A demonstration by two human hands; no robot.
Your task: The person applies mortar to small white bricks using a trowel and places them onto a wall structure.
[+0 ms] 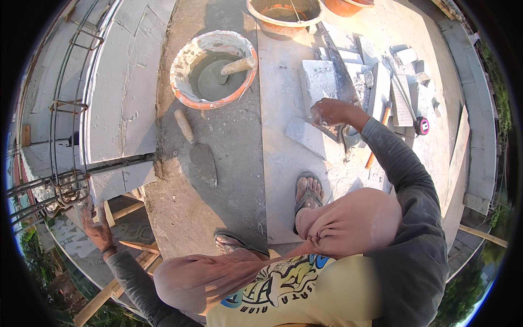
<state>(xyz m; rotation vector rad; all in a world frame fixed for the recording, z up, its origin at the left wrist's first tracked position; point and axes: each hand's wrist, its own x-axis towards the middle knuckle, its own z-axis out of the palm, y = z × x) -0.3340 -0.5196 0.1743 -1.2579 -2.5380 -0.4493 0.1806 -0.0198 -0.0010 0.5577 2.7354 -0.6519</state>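
Left hand: our left hand (99,229) is spread, thumb apart from the fingers, just below the end block (121,181) of the wall and beside the steel bars (76,192); we cannot tell whether it touches either.
Right hand: our right hand (331,112) is curled, knuckles up, at the wide lower end of the saw (336,65); we cannot tell what its fingers pinch.
Saw: one, running from our right hand away from us, well apart from our left, beside a thick white block (319,79).
Loose blocks: many white pieces right of the saw, too overlapped for us to count.
Trowels: two; one trowel (204,163) lies flat on the floor between our hands, the other stands handle-up in the bucket (177,90).
Containers: three; the bucket of grey mortar (210,82), a wide basin (284,28) and an orange tub (348,6), partly cut off.
Tape measure: one tape measure (422,126), pink and black, beyond our right sleeve.
Sandals: two, on our feet.
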